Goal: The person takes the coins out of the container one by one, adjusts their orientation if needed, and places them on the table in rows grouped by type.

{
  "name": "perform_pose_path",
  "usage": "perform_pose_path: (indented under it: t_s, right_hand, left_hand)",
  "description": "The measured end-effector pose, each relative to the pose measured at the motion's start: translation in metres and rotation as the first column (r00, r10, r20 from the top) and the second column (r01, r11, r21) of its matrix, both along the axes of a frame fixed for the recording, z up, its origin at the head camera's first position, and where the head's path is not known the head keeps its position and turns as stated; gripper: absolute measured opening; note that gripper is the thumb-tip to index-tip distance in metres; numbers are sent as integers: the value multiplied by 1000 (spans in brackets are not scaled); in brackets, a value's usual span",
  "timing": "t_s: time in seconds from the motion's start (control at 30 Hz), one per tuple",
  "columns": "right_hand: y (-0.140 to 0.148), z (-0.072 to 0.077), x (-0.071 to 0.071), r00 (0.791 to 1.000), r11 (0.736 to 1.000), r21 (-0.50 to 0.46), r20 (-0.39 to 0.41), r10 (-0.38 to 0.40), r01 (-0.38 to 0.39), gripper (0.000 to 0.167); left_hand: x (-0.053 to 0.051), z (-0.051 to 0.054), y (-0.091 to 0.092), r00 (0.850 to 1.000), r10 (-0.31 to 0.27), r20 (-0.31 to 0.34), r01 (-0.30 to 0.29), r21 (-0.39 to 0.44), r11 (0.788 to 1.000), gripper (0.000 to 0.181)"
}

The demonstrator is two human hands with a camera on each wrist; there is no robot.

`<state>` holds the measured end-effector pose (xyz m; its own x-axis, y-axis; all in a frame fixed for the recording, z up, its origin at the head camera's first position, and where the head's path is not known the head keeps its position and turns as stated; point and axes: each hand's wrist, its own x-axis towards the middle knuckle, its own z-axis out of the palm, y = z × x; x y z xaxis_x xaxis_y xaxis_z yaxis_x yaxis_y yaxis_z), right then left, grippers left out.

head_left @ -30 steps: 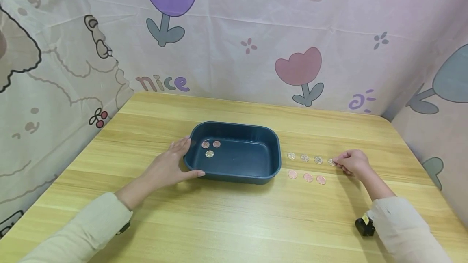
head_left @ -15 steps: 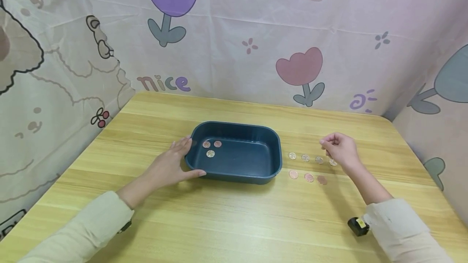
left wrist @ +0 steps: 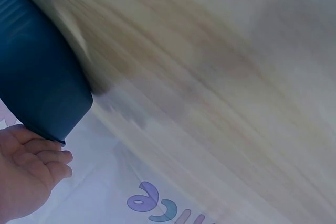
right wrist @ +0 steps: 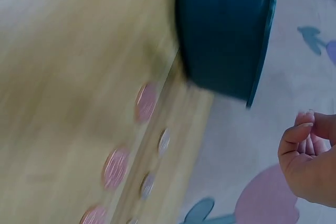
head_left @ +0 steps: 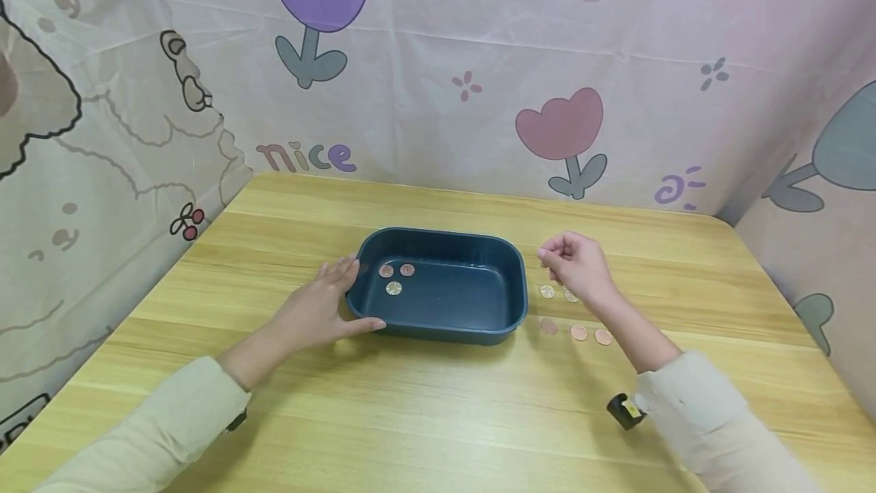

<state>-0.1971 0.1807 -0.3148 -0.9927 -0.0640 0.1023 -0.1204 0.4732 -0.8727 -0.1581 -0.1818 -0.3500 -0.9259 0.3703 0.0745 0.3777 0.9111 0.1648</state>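
Observation:
A dark blue rectangular tray (head_left: 438, 332) stands on the table, with two copper-coloured coins (head_left: 386, 271) and one pale gold coin (head_left: 393, 288) inside at its left. My left hand (head_left: 311, 310) rests against the tray's left end, fingers and thumb spread along the rim. My right hand (head_left: 578, 265) is raised just right of the tray, thumb and fingertips pinched together on what seems a coin, mostly hidden by the fingers. Below it lie a row of silvery coins (head_left: 547, 291), partly covered by the hand, and a row of copper-coloured coins (head_left: 578, 333).
The wood-grain table (head_left: 424, 417) reaches back to a printed cloth (head_left: 438, 112) hung behind and at both sides. A small black device (head_left: 626, 411) sits at the right cuff. In the right wrist view the tray (right wrist: 226, 30) stands beyond the coins.
My right hand has lifted from the right end of the coin rows and moved left towards the tray, fingertips pinched. The left hand and the tray have stayed in place.

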Motion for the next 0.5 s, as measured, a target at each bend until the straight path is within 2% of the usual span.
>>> perform_pose_path:
  t_s: [0.23,0.5]
  right_hand:
    - [-40,-4,-6,996,996,-6,8,85,-85,13]
    - [-83,-10,-14,979,976,76,-11,205,-203,13]
  left_hand:
    - [0,1,0,1000,-4,-4,4,-13,1000,103]
    - [0,3,1,999,-20,-27,18,-58,998,102]
